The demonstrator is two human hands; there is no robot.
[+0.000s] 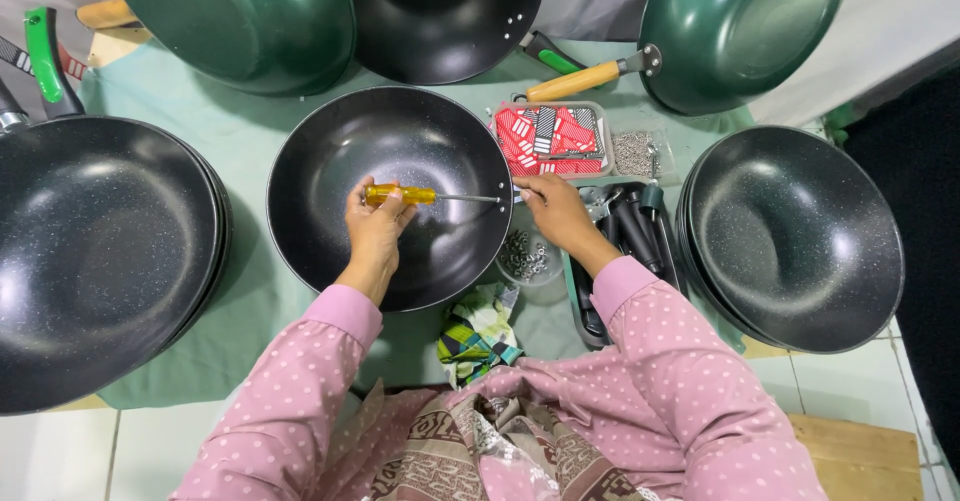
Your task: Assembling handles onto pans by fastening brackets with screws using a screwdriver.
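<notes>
Stacked black pans (100, 251) flanking central wok (330, 161)

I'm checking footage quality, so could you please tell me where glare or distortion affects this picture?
Head view: soft white glare patches sit on the black wok under the screwdriver and on the right pan stack; wide-angle distortion bows the outer pans; focus is sharp, both hands unblurred.

left hand (375, 226) — fingers curled in a grip; right hand (555, 211) — fingertips pinched, forearm angled inward
</notes>
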